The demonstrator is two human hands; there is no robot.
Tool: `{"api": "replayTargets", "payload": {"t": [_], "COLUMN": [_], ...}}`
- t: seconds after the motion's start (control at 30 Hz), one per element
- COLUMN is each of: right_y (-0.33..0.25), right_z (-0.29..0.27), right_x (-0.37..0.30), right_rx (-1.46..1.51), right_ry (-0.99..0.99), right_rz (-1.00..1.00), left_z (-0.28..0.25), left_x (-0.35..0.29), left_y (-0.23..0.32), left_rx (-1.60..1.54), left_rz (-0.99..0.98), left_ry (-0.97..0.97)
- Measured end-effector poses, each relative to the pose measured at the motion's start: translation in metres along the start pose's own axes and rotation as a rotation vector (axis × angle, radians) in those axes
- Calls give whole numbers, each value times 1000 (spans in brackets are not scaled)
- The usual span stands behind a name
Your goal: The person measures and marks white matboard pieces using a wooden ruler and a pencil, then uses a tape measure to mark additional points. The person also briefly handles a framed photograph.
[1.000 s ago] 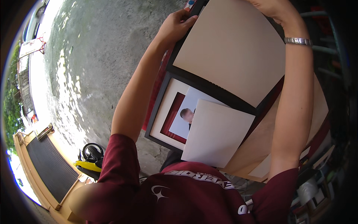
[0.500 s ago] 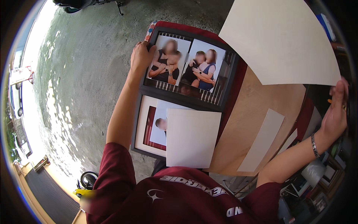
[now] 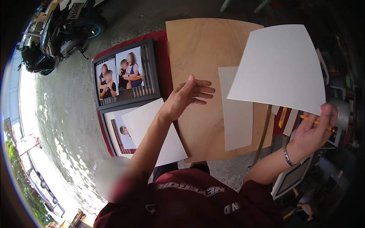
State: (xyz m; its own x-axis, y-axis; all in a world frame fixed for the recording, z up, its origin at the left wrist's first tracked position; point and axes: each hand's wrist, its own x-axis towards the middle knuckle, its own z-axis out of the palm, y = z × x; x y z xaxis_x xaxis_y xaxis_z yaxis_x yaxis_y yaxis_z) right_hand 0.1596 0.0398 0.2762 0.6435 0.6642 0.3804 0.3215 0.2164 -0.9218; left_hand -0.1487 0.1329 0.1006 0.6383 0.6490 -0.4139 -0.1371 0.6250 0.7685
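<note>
In my right hand (image 3: 313, 131) are a large white board (image 3: 279, 66), pinched at its lower right corner, and an orange pencil (image 3: 306, 118) lying across the fingers. The board hangs tilted above the right part of a plywood sheet (image 3: 205, 45). Fingers spread and holding nothing, my left hand (image 3: 186, 97) hovers over the plywood. A white strip of board (image 3: 239, 121) lies there, partly covered by the raised board. To the left, a dark picture frame (image 3: 156, 68) has two photos in it. A second matted frame (image 3: 108, 116) is partly covered by a white sheet (image 3: 152, 121).
Red cloth (image 3: 162, 43) shows beneath the frames and plywood. Right of the plywood are a slim yellow tool (image 3: 282, 117), a long brown stick (image 3: 263, 133) and more frames (image 3: 292, 176). A motorcycle (image 3: 68, 38) stands on the concrete floor at the far left.
My left hand has let go of the dark frame's edge and moved right, over the plywood. The view has swung right. My right hand still holds the white board, now tilted differently.
</note>
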Motion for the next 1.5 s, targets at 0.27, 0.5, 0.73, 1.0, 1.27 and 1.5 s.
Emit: {"api": "replayTargets", "payload": {"t": [0.27, 0.5, 0.73, 1.0, 1.27, 1.5], "right_y": [101, 187, 200, 208, 179, 176], "right_z": [-174, -294, -316, -338, -280, -219], "right_x": [-129, -244, -304, -295, -350, -387], "right_rx": [-116, -1109, -1169, -973, -663, -636], "right_ry": [-207, -270, -466, -216, -167, -240], "right_rz": [576, 545, 593, 480, 678, 583], "left_z": [100, 118, 125, 136, 141, 113], "left_x": [29, 21, 25, 41, 62, 68], "left_y": [-105, -196, -218, -196, -185, -147], "left_rx": [-444, -19, -30, 564, 657, 1194], "left_rz": [-15, -19, 7, -228, -181, -115], "left_ry": [-26, 256, 316, 372, 300, 323]}}
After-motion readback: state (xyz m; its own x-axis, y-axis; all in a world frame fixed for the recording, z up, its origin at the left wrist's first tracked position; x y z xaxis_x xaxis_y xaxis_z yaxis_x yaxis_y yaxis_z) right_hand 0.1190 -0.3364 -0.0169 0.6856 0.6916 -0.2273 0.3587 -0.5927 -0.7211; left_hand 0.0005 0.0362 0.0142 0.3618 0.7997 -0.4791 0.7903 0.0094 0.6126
